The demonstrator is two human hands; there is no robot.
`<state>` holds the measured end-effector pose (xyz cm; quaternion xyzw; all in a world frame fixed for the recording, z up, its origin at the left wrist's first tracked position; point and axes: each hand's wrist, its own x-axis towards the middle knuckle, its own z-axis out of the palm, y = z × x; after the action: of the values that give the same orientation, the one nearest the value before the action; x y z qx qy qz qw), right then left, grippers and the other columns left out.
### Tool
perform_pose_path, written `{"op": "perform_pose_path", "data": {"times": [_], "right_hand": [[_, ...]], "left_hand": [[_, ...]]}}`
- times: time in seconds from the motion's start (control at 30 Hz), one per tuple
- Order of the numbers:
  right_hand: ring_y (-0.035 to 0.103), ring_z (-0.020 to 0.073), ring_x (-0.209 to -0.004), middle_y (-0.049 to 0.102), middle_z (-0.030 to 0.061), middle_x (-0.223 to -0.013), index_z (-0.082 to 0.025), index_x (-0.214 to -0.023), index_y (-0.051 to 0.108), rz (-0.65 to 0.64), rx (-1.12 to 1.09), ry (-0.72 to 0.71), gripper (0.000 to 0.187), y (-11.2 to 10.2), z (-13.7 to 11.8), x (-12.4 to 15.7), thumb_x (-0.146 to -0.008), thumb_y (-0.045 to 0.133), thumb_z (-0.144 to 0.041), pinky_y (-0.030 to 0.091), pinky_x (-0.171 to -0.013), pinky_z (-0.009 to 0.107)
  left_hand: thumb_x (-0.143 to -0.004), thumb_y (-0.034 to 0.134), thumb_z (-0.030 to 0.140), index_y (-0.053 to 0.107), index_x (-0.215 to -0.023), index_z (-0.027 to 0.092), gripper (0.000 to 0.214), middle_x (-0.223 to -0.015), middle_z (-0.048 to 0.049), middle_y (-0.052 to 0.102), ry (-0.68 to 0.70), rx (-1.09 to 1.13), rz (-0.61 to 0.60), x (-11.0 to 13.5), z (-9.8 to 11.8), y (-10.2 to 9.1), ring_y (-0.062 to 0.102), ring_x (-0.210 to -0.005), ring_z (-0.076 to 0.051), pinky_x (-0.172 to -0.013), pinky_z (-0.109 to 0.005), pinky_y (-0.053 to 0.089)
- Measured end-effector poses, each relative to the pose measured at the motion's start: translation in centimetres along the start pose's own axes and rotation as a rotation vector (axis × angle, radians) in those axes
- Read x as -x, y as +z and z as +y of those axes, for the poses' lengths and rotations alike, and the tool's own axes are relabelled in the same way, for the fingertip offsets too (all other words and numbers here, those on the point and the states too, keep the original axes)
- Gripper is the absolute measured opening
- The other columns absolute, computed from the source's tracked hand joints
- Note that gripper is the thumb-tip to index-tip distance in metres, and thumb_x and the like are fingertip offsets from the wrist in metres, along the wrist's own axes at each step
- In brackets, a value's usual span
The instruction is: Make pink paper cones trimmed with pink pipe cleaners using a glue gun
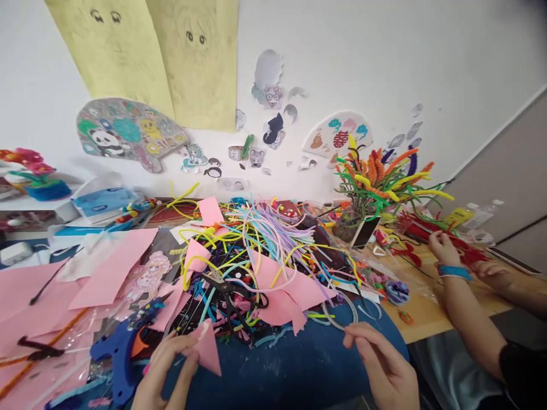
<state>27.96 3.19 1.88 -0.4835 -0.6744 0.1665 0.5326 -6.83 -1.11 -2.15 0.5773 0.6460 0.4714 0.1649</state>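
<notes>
My left hand (166,364) pinches a piece of pink paper (208,348) rolled to a pointed cone, with a whitish streak near its top. To its left lies a blue glue gun (122,356). My right hand (387,364) is closed, thumb and index fingertips pressed together. Just behind those fingertips is a clear ring like a tape roll (355,312); whether they touch it, or hold something small, I cannot tell. Between my hands, black scissors (233,310) rest on the craft heap, beside cut pink paper (282,285).
Many-coloured pipe cleaners (277,225) pile across the blue table (273,378). Pink sheets (115,267) cover the left side. A glass vase (348,225) of pipe-cleaner stems stands at back right. On the right, another person's hands (444,247) work over red pipe cleaners (459,242).
</notes>
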Motion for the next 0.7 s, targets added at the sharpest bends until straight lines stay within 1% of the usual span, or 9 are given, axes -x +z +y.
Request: {"op": "perform_pose_path", "data": {"times": [0.03, 0.1, 0.17, 0.2, 0.3, 0.4, 0.5, 0.6, 0.7], "right_hand": [[0.066, 0.0186, -0.07, 0.067, 0.0012, -0.072, -0.026, -0.095, 0.07, -0.008, 0.007, 0.007, 0.015, 0.0, 0.2, 0.0, -0.093, 0.056, -0.022, 0.056, -0.071, 0.026], [0.066, 0.0177, -0.066, 0.067, 0.0007, -0.07, -0.026, -0.096, 0.07, -0.038, 0.005, 0.004, 0.015, 0.3, 0.5, -0.2, -0.093, 0.056, -0.021, 0.055, -0.066, 0.024], [0.066, 0.0165, -0.064, 0.067, 0.0, -0.07, -0.026, -0.097, 0.069, -0.106, -0.001, -0.037, 0.016, 0.8, 0.5, -0.4, -0.093, 0.056, -0.019, 0.055, -0.062, 0.022], [0.067, 0.0161, -0.064, 0.067, -0.0005, -0.07, -0.026, -0.098, 0.069, -0.144, -0.002, -0.065, 0.017, 1.0, 0.5, -0.5, -0.092, 0.056, -0.018, 0.055, -0.062, 0.022], [0.069, 0.0162, -0.066, 0.069, -0.0005, -0.071, -0.026, -0.101, 0.069, -0.253, 0.003, -0.13, 0.019, 1.8, 0.3, -0.7, -0.092, 0.056, -0.017, 0.056, -0.066, 0.022], [0.069, 0.0161, -0.066, 0.07, 0.0001, -0.072, -0.026, -0.1, 0.07, -0.328, 0.011, -0.16, 0.017, 2.6, -0.2, -0.9, -0.093, 0.056, -0.019, 0.055, -0.064, 0.021], [0.068, 0.0158, -0.062, 0.069, 0.0001, -0.07, -0.025, -0.096, 0.069, -0.357, 0.003, -0.18, 0.015, 3.6, -1.1, -1.1, -0.095, 0.054, -0.022, 0.055, -0.061, 0.021], [0.068, 0.0159, -0.062, 0.069, 0.0009, -0.07, -0.024, -0.094, 0.067, -0.382, -0.02, -0.219, 0.016, 4.6, -1.9, -1.4, -0.096, 0.052, -0.024, 0.055, -0.06, 0.021], [0.069, 0.0155, -0.065, 0.07, 0.0008, -0.074, -0.025, -0.096, 0.066, -0.445, -0.034, -0.254, 0.015, 5.5, -2.3, -1.4, -0.096, 0.051, -0.022, 0.055, -0.062, 0.02]], "left_hand": [[-0.086, 0.059, 0.043, 0.068, -0.097, 0.024, 0.025, -0.1, -0.0079, 0.073, -0.02, -0.033, 0.013, -0.5, -0.1, 0.0, 0.068, -0.1, -0.03, -0.082, -0.039, 0.058], [-0.087, 0.055, 0.045, 0.068, -0.1, 0.023, 0.028, -0.101, -0.0086, 0.073, -0.035, -0.094, 0.008, -1.7, -0.2, 0.4, 0.067, -0.098, -0.03, -0.083, -0.043, 0.056], [-0.088, 0.053, 0.043, 0.069, -0.101, 0.023, 0.028, -0.102, -0.0089, 0.074, -0.017, -0.142, -0.03, -2.6, -0.4, 1.0, 0.066, -0.1, -0.031, -0.087, -0.047, 0.054], [-0.088, 0.053, 0.041, 0.069, -0.101, 0.023, 0.028, -0.101, -0.0088, 0.075, 0.001, -0.162, -0.052, -3.0, -0.4, 1.3, 0.066, -0.1, -0.031, -0.088, -0.048, 0.053], [-0.091, 0.05, 0.036, 0.07, -0.106, 0.023, 0.028, -0.105, -0.0086, 0.075, 0.027, -0.179, -0.125, -3.6, -0.4, 2.1, 0.067, -0.104, -0.03, -0.092, -0.049, 0.052], [-0.092, 0.048, 0.034, 0.067, -0.114, 0.021, 0.031, -0.116, -0.0103, 0.072, 0.019, -0.172, -0.117, -3.5, -0.1, 2.2, 0.065, -0.112, -0.028, -0.097, -0.047, 0.051], [-0.094, 0.048, 0.034, 0.061, -0.124, 0.021, 0.035, -0.127, -0.0116, 0.067, 0.011, -0.169, -0.078, -2.9, 0.3, 1.8, 0.061, -0.121, -0.027, -0.101, -0.044, 0.05], [-0.095, 0.048, 0.034, 0.058, -0.126, 0.023, 0.035, -0.13, -0.0108, 0.064, 0.019, -0.208, -0.037, -2.0, 0.4, 0.5, 0.058, -0.124, -0.027, -0.101, -0.042, 0.05], [-0.094, 0.047, 0.041, 0.056, -0.126, 0.021, 0.038, -0.128, -0.0136, 0.061, -0.009, -0.325, 0.1, -0.9, -0.2, -1.4, 0.059, -0.12, -0.03, -0.099, -0.046, 0.049]]}}
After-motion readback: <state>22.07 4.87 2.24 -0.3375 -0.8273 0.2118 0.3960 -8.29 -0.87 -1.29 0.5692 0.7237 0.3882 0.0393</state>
